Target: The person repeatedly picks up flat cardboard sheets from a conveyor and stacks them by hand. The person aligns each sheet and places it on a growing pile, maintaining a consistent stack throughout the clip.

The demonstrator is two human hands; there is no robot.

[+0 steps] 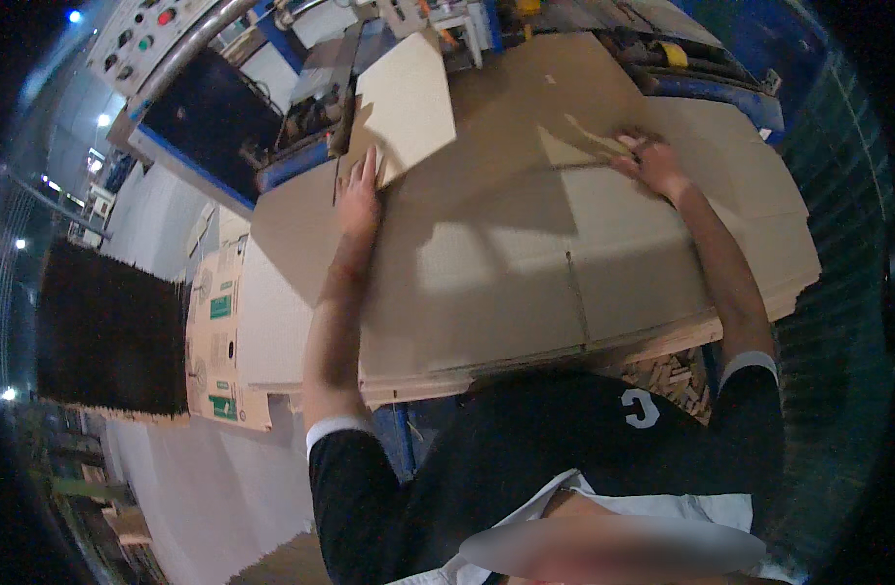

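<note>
A brown cardboard sheet [506, 117] lies over the far part of a stack of flat cardboard [467, 283], with its near edge towards me. At its left, a pale, brightly lit panel of cardboard [408, 107] stands tilted up. My left hand [362, 200] is at the lower left corner of that panel, fingers pointing away from me and closed at the edge; the thumb is mostly hidden. My right hand [652, 168] is at the sheet's near right edge. Its fingers are bent over the edge and slightly blurred.
Beyond the stack stands a blue machine with rollers [672, 58]. A control panel [140, 39] with red and green buttons is at upper left. Printed cardboard [214, 341] and a dark brown stack [111, 331] stand left. Small scraps [667, 380] lie below the near edge.
</note>
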